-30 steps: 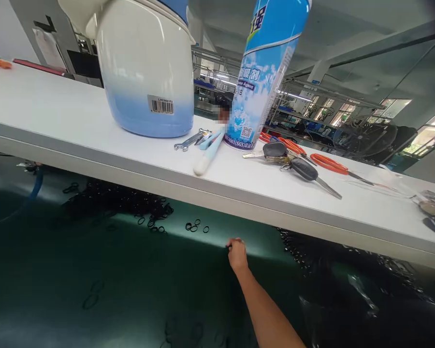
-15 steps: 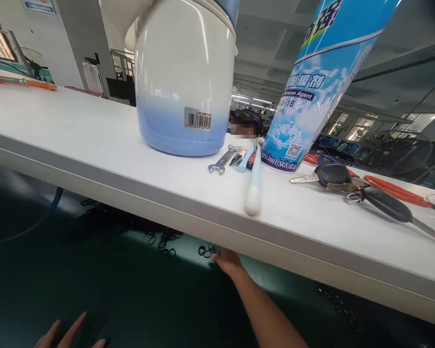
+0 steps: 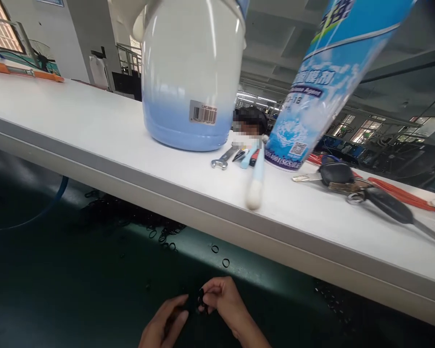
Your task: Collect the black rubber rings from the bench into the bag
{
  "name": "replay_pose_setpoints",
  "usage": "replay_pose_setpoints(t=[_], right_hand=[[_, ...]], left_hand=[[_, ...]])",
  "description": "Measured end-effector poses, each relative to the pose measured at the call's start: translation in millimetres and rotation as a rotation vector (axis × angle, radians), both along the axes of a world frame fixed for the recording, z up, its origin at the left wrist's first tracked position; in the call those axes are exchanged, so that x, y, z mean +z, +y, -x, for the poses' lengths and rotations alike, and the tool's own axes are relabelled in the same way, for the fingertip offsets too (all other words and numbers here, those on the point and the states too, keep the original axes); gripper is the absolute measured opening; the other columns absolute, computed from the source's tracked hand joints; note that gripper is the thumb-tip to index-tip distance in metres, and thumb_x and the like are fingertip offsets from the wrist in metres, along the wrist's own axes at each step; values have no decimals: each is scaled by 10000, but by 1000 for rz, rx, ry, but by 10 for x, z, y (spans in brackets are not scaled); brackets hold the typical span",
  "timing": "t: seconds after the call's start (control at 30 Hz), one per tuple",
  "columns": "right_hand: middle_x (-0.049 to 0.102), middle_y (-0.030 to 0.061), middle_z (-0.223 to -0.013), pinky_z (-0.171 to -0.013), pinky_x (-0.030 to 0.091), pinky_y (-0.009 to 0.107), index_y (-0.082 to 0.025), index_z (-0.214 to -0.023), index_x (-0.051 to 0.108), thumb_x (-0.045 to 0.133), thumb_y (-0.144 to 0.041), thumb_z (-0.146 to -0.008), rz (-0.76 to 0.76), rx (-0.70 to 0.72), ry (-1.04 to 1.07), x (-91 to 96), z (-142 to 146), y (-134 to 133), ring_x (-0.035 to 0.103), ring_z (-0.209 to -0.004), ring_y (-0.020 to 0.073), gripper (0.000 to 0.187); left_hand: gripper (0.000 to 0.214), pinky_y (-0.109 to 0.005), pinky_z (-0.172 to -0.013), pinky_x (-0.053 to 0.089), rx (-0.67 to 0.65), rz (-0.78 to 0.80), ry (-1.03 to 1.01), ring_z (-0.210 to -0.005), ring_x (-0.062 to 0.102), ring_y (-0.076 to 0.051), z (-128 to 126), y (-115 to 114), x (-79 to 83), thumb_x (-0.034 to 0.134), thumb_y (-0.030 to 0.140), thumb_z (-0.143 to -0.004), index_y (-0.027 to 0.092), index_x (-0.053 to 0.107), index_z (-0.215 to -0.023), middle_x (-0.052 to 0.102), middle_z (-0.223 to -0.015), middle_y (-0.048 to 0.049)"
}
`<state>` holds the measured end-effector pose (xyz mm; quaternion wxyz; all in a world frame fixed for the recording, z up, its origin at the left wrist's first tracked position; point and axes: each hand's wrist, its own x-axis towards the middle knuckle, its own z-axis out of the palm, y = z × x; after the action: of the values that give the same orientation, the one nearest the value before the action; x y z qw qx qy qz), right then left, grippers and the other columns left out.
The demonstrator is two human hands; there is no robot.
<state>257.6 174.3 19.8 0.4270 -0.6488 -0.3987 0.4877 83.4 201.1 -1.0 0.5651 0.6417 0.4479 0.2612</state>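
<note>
- Shelf (image 3: pixel 94 130) of white board runs across in front of me, and I place everything else against it.
- Below the shelf's left part, a heap of small black rings (image 3: pixel 130 217) lies on the dark green mat (image 3: pixel 58 290), with a blue hose (image 3: pixel 47 208) curving past further left.
- On the shelf, above that heap, stands a white-and-blue jug (image 3: pixel 192 72) with a barcode label.
- Beneath the shelf, low and near me, my left hand (image 3: pixel 163 326) has its fingers loosely curled, the tips close to my right hand.
- Just to its right, my right hand (image 3: pixel 223 302) pinches a black ring (image 3: pixel 200 296) between thumb and fingertips.
- Two loose rings (image 3: pixel 220 256) lie on the mat between my hands and the shelf's front edge.
- On the shelf right of the jug lie a small spanner (image 3: pixel 223 159), a white-handled tool (image 3: pixel 255 186), a tilted blue spray can (image 3: pixel 322 82) and car keys (image 3: pixel 348 181).
</note>
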Motion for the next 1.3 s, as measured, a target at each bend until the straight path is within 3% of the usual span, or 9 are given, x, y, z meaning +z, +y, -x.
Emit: replay_pose_setpoints(t=[0.1,0.23,0.4,0.57,0.8,0.9,1.0,1.13,1.3], right_hand=[[627,21,-594,-497,420,231,-131,-716,656,605,-217,-663,-22,-53,39,157,100,-251,601,-547,150,113],[583,-3,-549,-517,385,240,-164,-616,635,549,-120,-636,-42,-171,-63,309,76,-522,543,-541,138,99],[572,-20,-579,-550,379,241,-195,-647,596,502,-87,-657,-48,-250,-140,490,10,-901,540,-585,143,144],[643,-2,-645,-606,434,242,-201,-699,677,598,-179,-684,-127,-174,-104,738,376,-1119,608,-656,166,83],[531,-34,-539,-494,356,210,-171,-643,577,569,-178,-671,-142,-302,6,733,428,-1349,530,-521,115,29],[581,-11,-545,-464,350,198,-158,-640,582,623,-227,-640,-135,-277,110,702,447,-1470,563,-530,125,80],[651,31,-590,-467,391,209,-142,-723,607,675,-312,-596,-118,-279,221,638,546,-1550,615,-542,151,222],[680,57,-656,-513,460,247,-137,-839,599,711,-363,-535,-115,-319,280,507,653,-1591,659,-596,187,395],[657,31,-670,-512,474,273,-180,-826,580,659,-252,-551,-106,-402,79,375,638,-1648,628,-558,181,295]], left_hand=[[383,-258,-653,506,15,136,-185,-768,652,-219,-229,-116,186,669,520,-732,231,683,-983,703,-871,-37],[422,-246,-546,437,20,217,-248,-532,527,-147,-308,-236,292,725,582,-647,185,718,-788,585,-533,21],[566,-249,-553,475,46,451,-251,-521,557,-142,-43,-371,456,781,608,-558,171,743,-916,607,-512,12],[642,-282,-612,540,-32,550,-313,-646,646,-205,56,-637,699,833,608,-447,150,762,-892,691,-636,-49],[507,-228,-524,520,95,540,-247,-713,671,-209,295,-843,868,851,521,-490,158,745,-827,703,-752,-70],[470,-184,-495,469,117,509,-240,-598,598,-132,375,-883,882,818,528,-554,163,732,-838,629,-636,-13],[505,-183,-458,423,73,445,-233,-461,463,-90,361,-942,874,811,565,-527,166,733,-828,485,-493,57],[565,-217,-501,463,-28,317,-184,-653,574,-171,272,-1059,864,769,620,-525,200,742,-902,636,-687,-20],[451,-251,-544,470,-111,120,-66,-626,565,-188,228,-1215,786,710,583,-605,201,734,-845,640,-703,-36]])
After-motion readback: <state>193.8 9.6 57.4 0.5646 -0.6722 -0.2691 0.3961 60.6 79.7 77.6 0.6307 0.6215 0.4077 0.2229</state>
